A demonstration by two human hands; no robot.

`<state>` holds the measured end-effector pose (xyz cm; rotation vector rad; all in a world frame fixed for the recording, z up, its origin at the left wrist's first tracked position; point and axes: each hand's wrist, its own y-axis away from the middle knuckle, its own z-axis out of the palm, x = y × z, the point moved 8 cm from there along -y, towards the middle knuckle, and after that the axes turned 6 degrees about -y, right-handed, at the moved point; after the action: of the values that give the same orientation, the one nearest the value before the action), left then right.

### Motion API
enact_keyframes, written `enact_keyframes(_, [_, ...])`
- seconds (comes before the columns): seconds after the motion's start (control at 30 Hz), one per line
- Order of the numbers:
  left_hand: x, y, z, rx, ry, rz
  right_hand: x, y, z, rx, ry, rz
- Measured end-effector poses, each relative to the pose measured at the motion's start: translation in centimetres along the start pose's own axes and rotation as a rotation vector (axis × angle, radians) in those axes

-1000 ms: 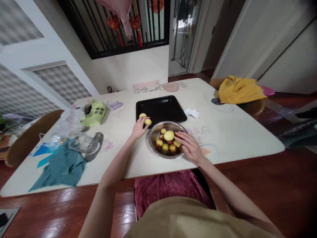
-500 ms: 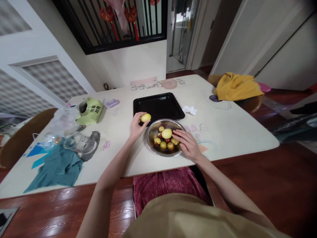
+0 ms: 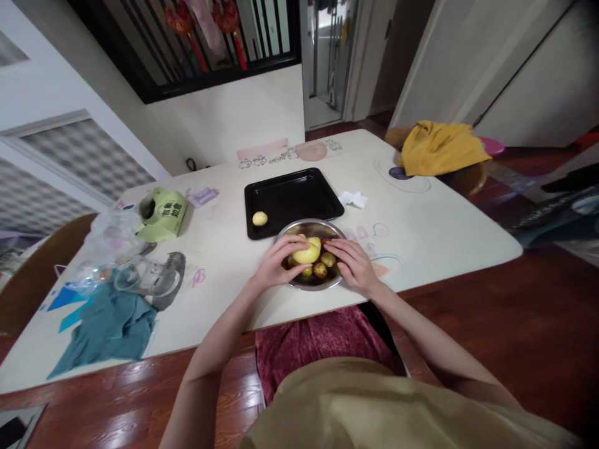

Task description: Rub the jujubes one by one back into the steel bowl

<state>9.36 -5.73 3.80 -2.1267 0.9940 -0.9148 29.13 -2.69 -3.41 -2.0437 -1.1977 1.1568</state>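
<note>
A metal bowl (image 3: 314, 288) holds several smaller round fruits (image 3: 320, 270), green-yellow and brown-mottled, that look like jujubes. My left hand (image 3: 277, 260) reaches over the bowl's left side, its fingers and thumb closed around a larger, smooth yellow oval fruit (image 3: 307, 253). Another yellow fruit shows partly behind that one. My right hand (image 3: 354, 264) is over the right rim, fingers stretched out and touching the fruits there; I see nothing gripped in it. One pale yellow fruit (image 3: 259, 218) lies in the front left corner of the black tray (image 3: 294, 194), just behind the bowl.
A crumpled white tissue (image 3: 353, 199) lies right of the tray. On the table's left are a green paper box (image 3: 165, 212), clear plastic bags (image 3: 115, 234), a clear container (image 3: 150, 277) and a teal cloth (image 3: 110, 327). A yellow cloth (image 3: 442, 149) hangs over a chair at the far right.
The yellow fruit my left hand held has been let go onto the tray's left corner. My left hand has moved back right into the bowl and taken another yellow fruit. The view has shifted slightly.
</note>
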Motion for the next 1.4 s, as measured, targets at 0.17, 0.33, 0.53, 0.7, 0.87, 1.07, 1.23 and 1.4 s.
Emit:
enact_keyframes(0.17, [0.5,-0.7,2.3,-0.053,-0.053,-0.025,-0.2,-0.1,-0.5,0.076,0.021,-0.036])
enact_keyframes(0.33, [0.3,-1.3,5.0,-0.187,-0.167,-0.094,0.1,-0.1,-1.2,0.155,0.009,0.012])
enact_keyframes(0.53, [0.0,-1.5,6.5,-0.311,-0.386,-0.138,0.0,-0.3,-1.4,0.165,0.006,0.034])
enact_keyframes(0.7, [-0.9,-1.1,6.1,-0.310,-0.324,-0.209,-0.8,-0.7,-1.2,0.131,0.041,-0.021])
enact_keyframes(0.87, [-2.7,-0.1,4.9,-0.365,-0.081,-0.210,-1.2,-0.8,-1.2,0.123,0.046,-0.057])
enact_keyframes(1.07, [-4.1,0.6,3.9,-0.396,-0.024,-0.282,-1.0,-0.5,-1.2,0.133,0.022,-0.079])
enact_keyframes(1.23, [-4.1,0.5,3.6,-0.316,-0.059,-0.303,-1.8,0.2,-0.7,0.079,0.044,-0.212])
enact_keyframes(1.4, [-4.1,0.7,3.4,-0.309,-0.068,-0.315,-1.6,0.3,-0.1,-0.001,0.088,-0.204])
